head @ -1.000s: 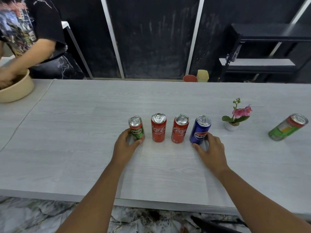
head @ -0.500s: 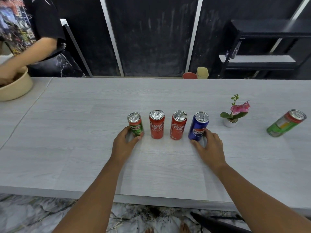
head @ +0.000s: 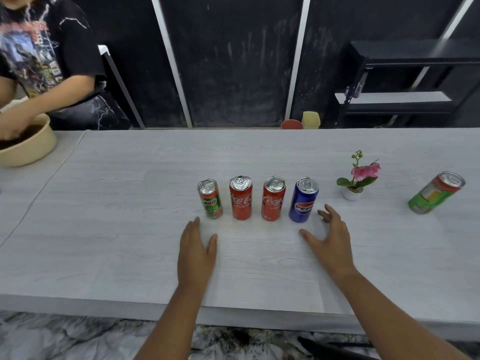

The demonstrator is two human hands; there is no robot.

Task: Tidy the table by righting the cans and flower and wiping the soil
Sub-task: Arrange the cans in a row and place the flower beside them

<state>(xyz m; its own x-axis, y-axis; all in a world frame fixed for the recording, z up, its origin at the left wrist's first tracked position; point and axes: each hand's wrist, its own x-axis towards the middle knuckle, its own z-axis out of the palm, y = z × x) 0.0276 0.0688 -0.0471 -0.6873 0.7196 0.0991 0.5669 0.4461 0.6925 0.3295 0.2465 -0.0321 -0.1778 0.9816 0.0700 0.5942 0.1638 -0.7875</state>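
Note:
A row of cans stands upright mid-table: a green Milo can [head: 211, 199], two red Coca-Cola cans [head: 241, 197] [head: 273, 198] and a blue Pepsi can [head: 302, 200]. To their right a small pink flower in a white pot [head: 356, 178] stands upright. Further right stands a green can with a red top [head: 435, 193]. My left hand [head: 198, 247] lies flat with straight fingers just in front of the Milo can, apart from it. My right hand [head: 329, 235] is spread open in front of and right of the Pepsi can, holding nothing.
The grey wood-grain table [head: 130, 229] runs across the view. At far left another person has hands in a beige bowl of soil [head: 28, 149]. Red and yellow cups [head: 301, 122] show behind the far edge. Dark soil lies on the floor [head: 239, 336] below the near edge.
Both hands have let go of the outer cans and drawn back toward me; the left left the Milo can, the right left the Pepsi can. The cans stay upright.

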